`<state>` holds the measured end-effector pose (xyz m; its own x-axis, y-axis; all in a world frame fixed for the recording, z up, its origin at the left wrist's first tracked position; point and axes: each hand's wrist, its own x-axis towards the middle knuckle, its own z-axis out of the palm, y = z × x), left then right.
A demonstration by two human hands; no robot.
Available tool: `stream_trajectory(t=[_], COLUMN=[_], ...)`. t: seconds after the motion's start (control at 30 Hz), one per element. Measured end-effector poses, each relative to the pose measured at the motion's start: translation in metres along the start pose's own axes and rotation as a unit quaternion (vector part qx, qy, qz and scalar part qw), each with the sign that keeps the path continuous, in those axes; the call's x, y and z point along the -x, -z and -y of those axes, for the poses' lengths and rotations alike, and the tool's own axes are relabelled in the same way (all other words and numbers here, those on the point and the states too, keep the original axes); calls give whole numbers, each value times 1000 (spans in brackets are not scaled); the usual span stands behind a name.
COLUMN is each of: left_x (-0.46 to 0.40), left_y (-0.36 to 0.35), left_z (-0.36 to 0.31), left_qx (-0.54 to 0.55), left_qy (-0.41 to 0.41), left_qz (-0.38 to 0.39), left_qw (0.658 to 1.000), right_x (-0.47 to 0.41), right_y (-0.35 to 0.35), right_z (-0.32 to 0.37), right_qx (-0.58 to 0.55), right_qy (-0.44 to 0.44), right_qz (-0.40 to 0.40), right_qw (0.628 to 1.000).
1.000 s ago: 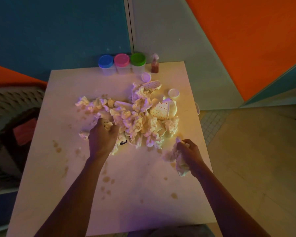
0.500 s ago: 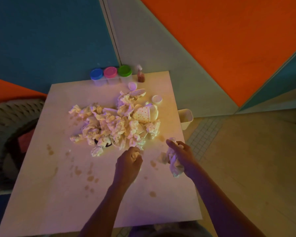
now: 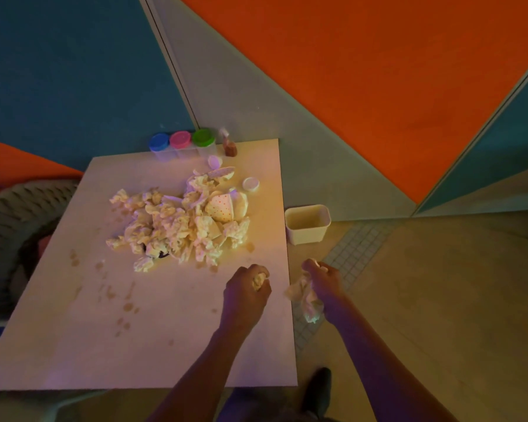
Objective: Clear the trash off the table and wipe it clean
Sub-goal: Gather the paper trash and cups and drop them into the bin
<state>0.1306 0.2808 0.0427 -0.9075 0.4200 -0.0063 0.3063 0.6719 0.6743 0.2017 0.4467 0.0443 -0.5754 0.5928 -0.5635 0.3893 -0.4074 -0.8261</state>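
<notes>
1. The left hand (image 3: 247, 292) sits low and centre in the frame, over the right part of the table (image 3: 73, 345), fingers curled tight around a small crumpled paper wad (image 3: 259, 281) that peeks out between them.
2. The right hand (image 3: 323, 281) is out past the table's right edge, above the tiled floor (image 3: 354, 254), clutching a bunch of crumpled tissue (image 3: 307, 300) that hangs below the fist.
3. And there's the main mess: a big pile of crumpled paper (image 3: 177, 226) in the middle of the frame, spread across the far half of the table.
4. A polka-dot paper cup (image 3: 221, 207) lies tipped on the pile's right side; a second one (image 3: 223, 172) rests at the pile's far end.
5. Brown spill stains (image 3: 128, 307) dot the tabletop left of the left hand.
6. A small white bin (image 3: 307, 225) stands on the floor, just beside the table's right edge, right of the pile.
7. Along the table's far edge, in a row: a blue-lidded jar (image 3: 159, 144), a pink-lidded jar (image 3: 180, 141), a green-lidded jar (image 3: 204, 140), then a small brown bottle (image 3: 230, 146).
8. Two loose white lids lie near them, one (image 3: 215, 161) just in front of the jars, one (image 3: 250, 184) right of the pile.
9. A dark shoe (image 3: 317, 391) shows at the bottom of the frame.
</notes>
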Motion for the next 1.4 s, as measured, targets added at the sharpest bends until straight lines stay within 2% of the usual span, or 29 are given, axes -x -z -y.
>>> stream_trajectory(t=[0.4,0.53,0.73,1.07,1.27,1.4], left_x=[-36,-54,-77,-103,-109,-112], left_y=[-35,-49,-67,-125,-169,-192], left_z=[-19,-27,-50,-113,-149,-162], left_qx=[86,88,62,-8,-47,-43], left_qy=[18,14,2,40,78,83], left_qz=[57,46,51,55,100,121], left_qw=[995,995,997,998,991,988], right_x=[-42,-62,-90,-156,-186,-201], right_y=[7,11,31,115,167,190], right_z=[31,41,61,91,93,89], right_qx=[14,6,35,124,144,158], right_qy=[-12,-5,-8,-62,-75,-86], right_qz=[-20,-50,-47,24,73,77], right_qw=[1000,999,998,990,984,981])
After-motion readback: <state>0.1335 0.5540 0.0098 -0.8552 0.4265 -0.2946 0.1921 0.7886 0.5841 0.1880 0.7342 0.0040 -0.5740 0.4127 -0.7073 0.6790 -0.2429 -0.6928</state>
